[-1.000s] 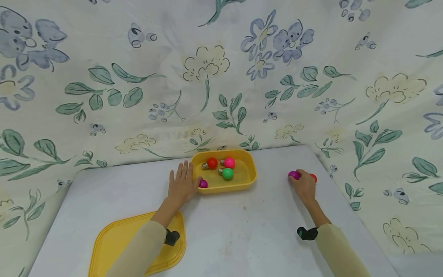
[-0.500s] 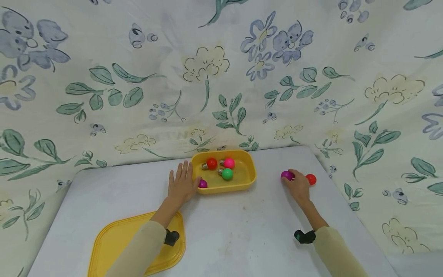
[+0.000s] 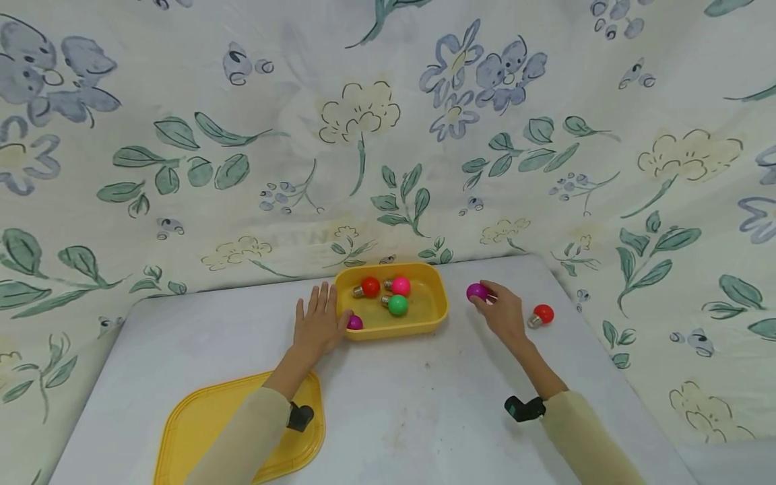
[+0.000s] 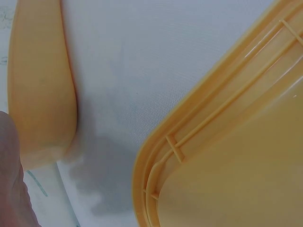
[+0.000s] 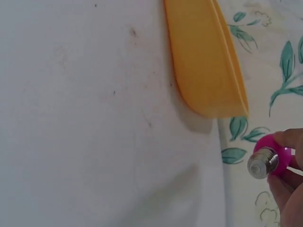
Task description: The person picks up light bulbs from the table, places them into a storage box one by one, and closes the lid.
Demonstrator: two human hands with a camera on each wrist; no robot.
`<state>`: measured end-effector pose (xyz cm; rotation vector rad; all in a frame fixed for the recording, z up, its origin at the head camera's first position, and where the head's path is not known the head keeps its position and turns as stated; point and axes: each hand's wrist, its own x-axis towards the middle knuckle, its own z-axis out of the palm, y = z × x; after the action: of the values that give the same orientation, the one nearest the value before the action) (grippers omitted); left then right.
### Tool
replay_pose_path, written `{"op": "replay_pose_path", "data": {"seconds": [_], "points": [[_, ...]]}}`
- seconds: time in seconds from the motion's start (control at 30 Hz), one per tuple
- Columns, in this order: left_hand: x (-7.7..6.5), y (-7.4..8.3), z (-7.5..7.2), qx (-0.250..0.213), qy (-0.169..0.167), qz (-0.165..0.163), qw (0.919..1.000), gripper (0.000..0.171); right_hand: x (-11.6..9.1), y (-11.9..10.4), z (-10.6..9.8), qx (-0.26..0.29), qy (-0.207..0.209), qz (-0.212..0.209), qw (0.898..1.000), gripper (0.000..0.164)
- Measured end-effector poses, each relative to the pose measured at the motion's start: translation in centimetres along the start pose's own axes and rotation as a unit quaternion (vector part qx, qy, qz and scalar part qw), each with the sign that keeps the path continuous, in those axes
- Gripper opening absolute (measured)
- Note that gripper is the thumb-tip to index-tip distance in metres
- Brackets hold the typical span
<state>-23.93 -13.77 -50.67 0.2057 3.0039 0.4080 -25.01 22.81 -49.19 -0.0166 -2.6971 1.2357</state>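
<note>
My right hand (image 3: pixel 503 315) pinches a magenta light bulb (image 3: pixel 477 292) by its round end, to the right of the yellow container (image 3: pixel 400 330). In the right wrist view the bulb's silver screw base (image 5: pixel 263 163) points away from the fingers. My left hand (image 3: pixel 318 323) lies with straight, spread fingers at the container's left side, its thumb over the rim. Inside the container are a red bulb (image 3: pixel 370 287), a pink bulb (image 3: pixel 401 286), a green bulb (image 3: pixel 397 305) and a magenta bulb (image 3: pixel 355 322) partly hidden by the thumb.
Another red bulb (image 3: pixel 543 314) lies on the white table (image 3: pixel 412 397) to the right of my right hand. A yellow lid (image 3: pixel 206 424) lies at the front left, under my left forearm. Behind the table hangs a flower-patterned cloth (image 3: pixel 364 168).
My right hand has carried the magenta bulb leftward, closer to the container, uncovering the red bulb on the table. The left hand has stayed in place.
</note>
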Motion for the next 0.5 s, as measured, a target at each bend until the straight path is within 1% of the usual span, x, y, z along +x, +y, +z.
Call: {"op": "replay_pose_path", "data": {"seconds": [0.2, 0.3, 0.5], "points": [[-0.1, 0.1, -0.1, -0.001, 0.000, 0.000, 1.0000, 0.074, 0.2, -2.4, 1.0, 0.035, 0.005, -0.037, 0.999, 0.047], [-0.1, 0.1, -0.1, -0.001, -0.003, -0.001, 1.0000, 0.074, 0.3, -3.4, 1.9, 0.043, 0.000, -0.043, 0.998, 0.045], [-0.1, 0.1, -0.2, -0.004, -0.001, 0.000, 1.0000, 0.074, 0.9, -4.5, 3.7, 0.053, -0.013, -0.061, 0.997, 0.044]]}}
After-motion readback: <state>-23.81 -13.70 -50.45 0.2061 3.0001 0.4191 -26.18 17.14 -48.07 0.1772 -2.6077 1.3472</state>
